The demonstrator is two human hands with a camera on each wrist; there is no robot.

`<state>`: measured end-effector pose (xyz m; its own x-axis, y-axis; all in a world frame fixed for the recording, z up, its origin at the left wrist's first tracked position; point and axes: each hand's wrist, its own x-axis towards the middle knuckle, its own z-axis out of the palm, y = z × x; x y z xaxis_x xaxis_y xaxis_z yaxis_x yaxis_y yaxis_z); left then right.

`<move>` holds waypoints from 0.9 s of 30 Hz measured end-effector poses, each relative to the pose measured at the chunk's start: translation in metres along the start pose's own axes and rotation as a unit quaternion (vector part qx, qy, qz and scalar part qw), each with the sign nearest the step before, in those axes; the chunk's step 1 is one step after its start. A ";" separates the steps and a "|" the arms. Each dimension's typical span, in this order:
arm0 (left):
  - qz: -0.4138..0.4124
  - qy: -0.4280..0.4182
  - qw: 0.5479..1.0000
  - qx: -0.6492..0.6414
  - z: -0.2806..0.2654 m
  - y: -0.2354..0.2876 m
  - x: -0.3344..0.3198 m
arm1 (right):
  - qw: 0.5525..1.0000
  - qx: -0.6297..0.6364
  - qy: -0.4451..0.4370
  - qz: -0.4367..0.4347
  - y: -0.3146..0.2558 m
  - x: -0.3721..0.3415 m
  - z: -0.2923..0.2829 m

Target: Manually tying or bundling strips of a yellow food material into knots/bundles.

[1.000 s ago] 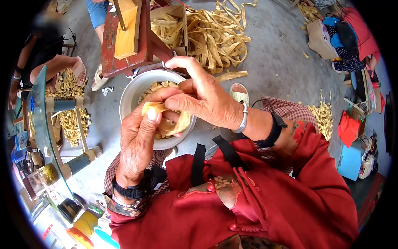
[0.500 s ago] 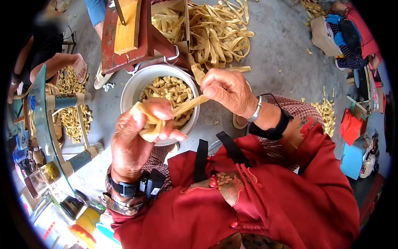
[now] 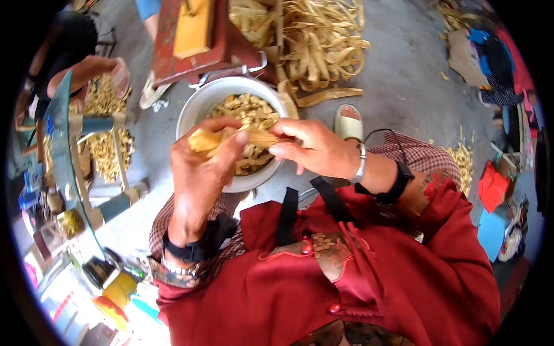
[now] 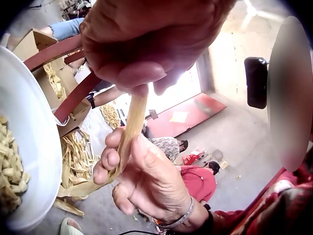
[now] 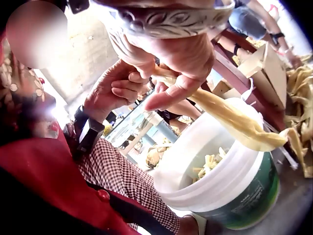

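A long, flat, dried yellowish strip stretches between my two hands above a white bucket. My left hand grips the bunched part of the strip, its thumb pressed over it. Close by on the right, my right hand pinches the same strip between thumb and fingers. In the right wrist view, the strip's loose tail hangs from my right hand across the bucket rim. Short folded yellow pieces lie inside the bucket.
A red wooden bench with a wooden block stands just beyond the bucket. Loose strips are heaped on the floor beside a cardboard box. A glass-topped table is at left, near another person. More pieces lie at right.
My hands first worked close together on a fold, then drew apart with the strip stretched between them. Now my right hand is back near my left, and the head view has shifted slightly.
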<state>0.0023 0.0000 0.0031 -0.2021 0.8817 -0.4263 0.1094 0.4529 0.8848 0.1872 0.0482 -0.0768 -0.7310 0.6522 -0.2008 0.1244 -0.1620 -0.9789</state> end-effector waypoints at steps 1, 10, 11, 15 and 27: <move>0.001 -0.006 1.000 -0.009 -0.001 0.000 0.001 | 1.000 -0.001 -0.002 -0.006 -0.006 0.000 0.003; 0.052 -0.027 0.960 -0.273 -0.024 0.002 0.006 | 0.985 -0.095 0.031 -0.144 -0.046 0.010 -0.003; 0.057 -0.023 0.961 -0.269 -0.029 0.004 0.005 | 0.982 -0.114 0.019 -0.149 -0.049 0.009 -0.011; 0.093 -0.014 0.953 -0.288 -0.038 0.018 0.011 | 0.973 -0.171 0.010 -0.155 -0.071 0.017 -0.028; 0.266 0.056 0.956 -0.110 -0.063 0.097 0.115 | 0.828 -0.423 0.178 -0.322 -0.146 0.125 -0.085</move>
<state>-0.0716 0.1370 0.0515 -0.2798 0.9542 0.1063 0.0210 -0.1046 0.9943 0.1347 0.2160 0.0381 -0.6033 0.6027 0.5223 0.3212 0.7830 -0.5326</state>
